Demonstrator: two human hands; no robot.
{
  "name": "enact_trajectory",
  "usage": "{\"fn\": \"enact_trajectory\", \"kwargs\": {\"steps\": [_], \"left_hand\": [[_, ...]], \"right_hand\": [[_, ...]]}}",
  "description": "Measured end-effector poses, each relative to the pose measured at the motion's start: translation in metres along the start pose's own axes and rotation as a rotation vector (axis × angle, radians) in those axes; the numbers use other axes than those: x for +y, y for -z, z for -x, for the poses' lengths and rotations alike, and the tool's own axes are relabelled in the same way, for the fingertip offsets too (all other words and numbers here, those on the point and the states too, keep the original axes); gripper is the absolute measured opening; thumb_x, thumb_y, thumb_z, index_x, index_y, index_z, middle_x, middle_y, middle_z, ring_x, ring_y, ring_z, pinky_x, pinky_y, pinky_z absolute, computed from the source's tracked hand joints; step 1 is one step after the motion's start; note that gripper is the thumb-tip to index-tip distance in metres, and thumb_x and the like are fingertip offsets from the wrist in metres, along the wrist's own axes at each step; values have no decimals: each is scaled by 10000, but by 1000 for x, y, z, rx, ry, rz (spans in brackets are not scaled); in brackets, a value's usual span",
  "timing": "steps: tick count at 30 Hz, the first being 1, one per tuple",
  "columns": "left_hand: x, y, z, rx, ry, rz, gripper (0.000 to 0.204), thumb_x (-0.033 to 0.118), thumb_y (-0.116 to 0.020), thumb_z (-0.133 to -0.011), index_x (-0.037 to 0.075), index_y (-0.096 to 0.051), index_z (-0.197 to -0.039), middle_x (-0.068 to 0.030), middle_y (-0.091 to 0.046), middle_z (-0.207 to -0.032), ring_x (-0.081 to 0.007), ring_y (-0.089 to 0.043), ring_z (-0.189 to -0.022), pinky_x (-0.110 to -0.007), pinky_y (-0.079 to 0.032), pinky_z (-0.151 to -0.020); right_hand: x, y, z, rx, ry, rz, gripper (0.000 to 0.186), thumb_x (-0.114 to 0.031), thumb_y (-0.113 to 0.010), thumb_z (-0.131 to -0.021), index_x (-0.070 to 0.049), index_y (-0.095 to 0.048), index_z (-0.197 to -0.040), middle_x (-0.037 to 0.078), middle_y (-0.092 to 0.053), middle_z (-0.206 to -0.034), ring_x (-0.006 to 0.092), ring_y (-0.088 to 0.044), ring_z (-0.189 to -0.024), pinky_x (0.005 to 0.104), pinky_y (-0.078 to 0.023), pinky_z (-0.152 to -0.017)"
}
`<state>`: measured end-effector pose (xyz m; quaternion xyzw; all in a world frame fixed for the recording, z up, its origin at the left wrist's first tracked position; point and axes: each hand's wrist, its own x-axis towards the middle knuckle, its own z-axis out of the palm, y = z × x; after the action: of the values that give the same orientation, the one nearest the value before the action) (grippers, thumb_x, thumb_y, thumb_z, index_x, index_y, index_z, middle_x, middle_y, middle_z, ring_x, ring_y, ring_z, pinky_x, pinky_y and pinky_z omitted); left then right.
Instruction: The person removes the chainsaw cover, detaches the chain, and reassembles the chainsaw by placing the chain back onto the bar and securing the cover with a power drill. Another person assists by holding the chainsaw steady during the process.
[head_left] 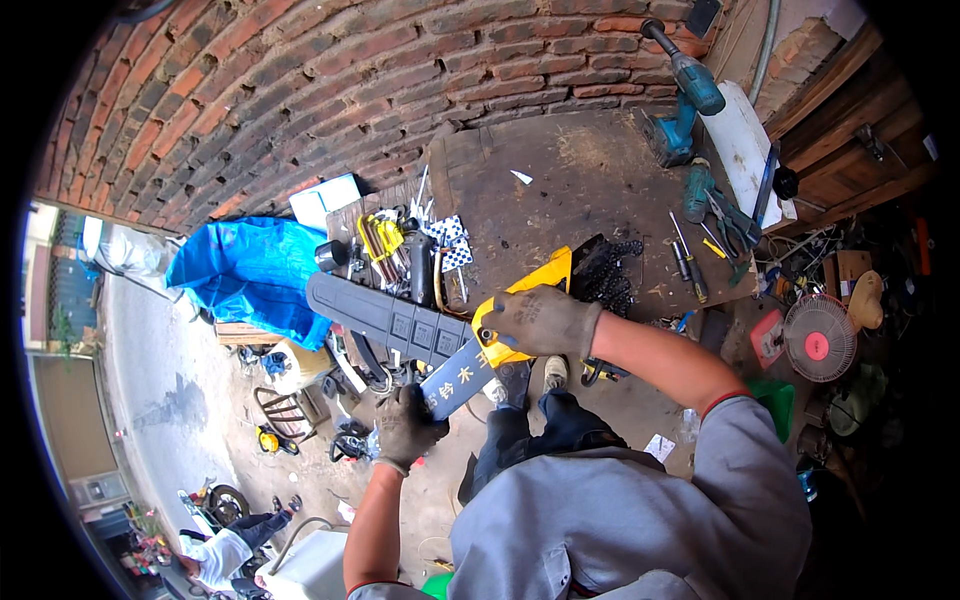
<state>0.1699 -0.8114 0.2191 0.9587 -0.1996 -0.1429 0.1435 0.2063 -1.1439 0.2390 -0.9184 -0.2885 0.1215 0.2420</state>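
Chainsaw (520, 300) gripped over cluttered desk (560, 180).
Right hand (540, 320) clamped on yellow body, left hand (408, 428) closed around dark blade cover (385, 318); cover on, not removed.

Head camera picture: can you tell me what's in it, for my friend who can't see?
A person in grey gloves holds a yellow chainsaw over a cluttered workbench by a brick wall. The right hand rests on the saw body; the left hand grips a dark blue sleeve below its grey bar. A blue drill stands at the back.
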Motion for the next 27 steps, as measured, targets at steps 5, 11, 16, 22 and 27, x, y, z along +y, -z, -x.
{"fn": "enact_trajectory", "kwargs": {"steps": [5, 11, 16, 22, 27], "left_hand": [[2, 4, 0, 42, -16, -15, 542, 284, -792, -570, 51, -561, -1001, -176, -599, -924, -384, -590, -851, -486, -457, -755], [3, 4, -2, 18, 18, 100, 479, 241, -769, -548, 38, -551, -924, -172, -582, -891, -391, -568, -788, -494, -465, -706], [-3, 2, 5, 11, 72, 146, 495, 235, -768, -540, 43, -557, -945, -134, -587, -828, -361, -573, -804, -480, -458, -723], [-14, -3, 16, 48, 51, 86, 542, 269, -782, -533, 54, -561, -978, -128, -593, -836, -357, -575, -785, -473, -442, -710], [-15, -4, 21, 39, 60, 52, 485, 268, -779, -564, 63, -546, -937, -137, -573, -859, -372, -567, -821, -489, -443, -719]], "right_hand": [[51, 15, 82, 634, -239, -349, 426, -346, -722, -872, -122, -633, -1223, 150, -667, -1036, 294, -675, -893, 390, -544, -837], [122, -34, 166, 851, -1053, -597, 479, -270, -769, -811, 4, -642, -1182, 182, -706, -1025, 280, -691, -922, 365, -533, -855], [94, -67, 146, 587, -1046, -195, 870, -437, -841, -690, -46, -485, -1381, 286, -513, -1330, 430, -503, -1233, 481, -423, -1024], [55, -72, 103, 175, -939, 168, 1002, -495, -829, -662, -136, -384, -1486, 293, -362, -1464, 453, -340, -1361, 557, -334, -1071], [45, -105, 99, 137, -798, 495, 812, -366, -744, -732, -192, -443, -1466, 223, -467, -1334, 397, -417, -1267, 511, -353, -1030]]}}
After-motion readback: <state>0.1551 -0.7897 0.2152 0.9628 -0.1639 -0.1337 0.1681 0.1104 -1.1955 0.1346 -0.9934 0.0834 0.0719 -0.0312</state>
